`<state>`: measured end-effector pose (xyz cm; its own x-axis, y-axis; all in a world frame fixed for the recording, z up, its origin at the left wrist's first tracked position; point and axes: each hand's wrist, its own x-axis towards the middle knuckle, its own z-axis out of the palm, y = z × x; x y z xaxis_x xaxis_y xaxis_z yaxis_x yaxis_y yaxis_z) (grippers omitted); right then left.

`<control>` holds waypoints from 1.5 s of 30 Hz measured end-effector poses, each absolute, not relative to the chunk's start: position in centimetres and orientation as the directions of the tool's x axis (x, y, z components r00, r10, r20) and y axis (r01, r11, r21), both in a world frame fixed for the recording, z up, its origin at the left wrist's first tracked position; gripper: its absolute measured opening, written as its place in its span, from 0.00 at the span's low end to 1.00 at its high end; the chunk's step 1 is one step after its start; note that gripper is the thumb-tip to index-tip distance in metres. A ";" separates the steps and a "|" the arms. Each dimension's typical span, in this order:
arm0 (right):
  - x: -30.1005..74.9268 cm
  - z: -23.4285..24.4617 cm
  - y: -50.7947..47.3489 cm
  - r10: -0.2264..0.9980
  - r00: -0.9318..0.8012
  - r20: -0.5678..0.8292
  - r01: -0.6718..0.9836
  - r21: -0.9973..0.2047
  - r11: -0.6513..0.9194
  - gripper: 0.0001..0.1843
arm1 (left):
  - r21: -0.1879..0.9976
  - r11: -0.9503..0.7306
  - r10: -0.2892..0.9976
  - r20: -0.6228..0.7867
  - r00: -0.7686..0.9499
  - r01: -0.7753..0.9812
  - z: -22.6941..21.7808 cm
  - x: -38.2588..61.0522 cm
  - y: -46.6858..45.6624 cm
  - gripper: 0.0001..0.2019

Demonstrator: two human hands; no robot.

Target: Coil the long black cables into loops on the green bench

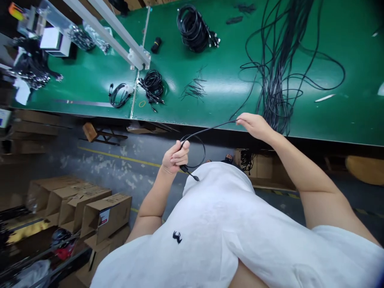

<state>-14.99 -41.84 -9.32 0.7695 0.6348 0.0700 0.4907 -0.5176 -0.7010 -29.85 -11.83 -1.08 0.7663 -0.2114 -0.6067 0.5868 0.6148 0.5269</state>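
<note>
Black cable (210,130) is held between both hands, off the table and just above the white shirt (222,224). Left hand (175,158) is seen just left of frame centre. Its fingers (183,147) are curled shut around the cable where a small loop is formed. The loop sits at 3 o'clock of that hand. The plug end (194,177) hangs free at 5 o'clock of it, against the shirt; contact cannot be told. Right hand (255,126) is held at 2 o'clock of the left hand, over the near edge of the green table (90,80). Its fingers (241,119) are pressed together, pinching the cable. The run between the hands is drawn almost straight. A loose cable heap (277,80) is spread on the table at 12 o'clock of the right hand, with strands reaching the edge just beside it. A coiled bundle (195,26) lies at 11 o'clock of that hand, well apart. A small coil (153,85) and a second coil (118,95) lie at 12 and 11 o'clock of the left hand, on either side of a metal rail (120,32). Short black ties (194,88) are scattered between the small coil and the heap. Cardboard boxes (99,212) are stacked on the floor at 8 o'clock of the left hand.
</note>
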 end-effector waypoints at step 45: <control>-18.2 -16.8 -43.8 0.557 0.829 -0.053 0.333 -0.753 -0.567 0.23 | 0.669 0.704 -0.026 -0.314 0.949 0.240 -0.1 -31.0 -10.1 0.18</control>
<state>-18.22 -43.78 -16.82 0.8286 0.5574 -0.0530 0.3334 -0.5673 -0.7530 -31.03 -10.10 -0.10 0.9492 -0.0256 -0.3137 0.2399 0.7038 0.6686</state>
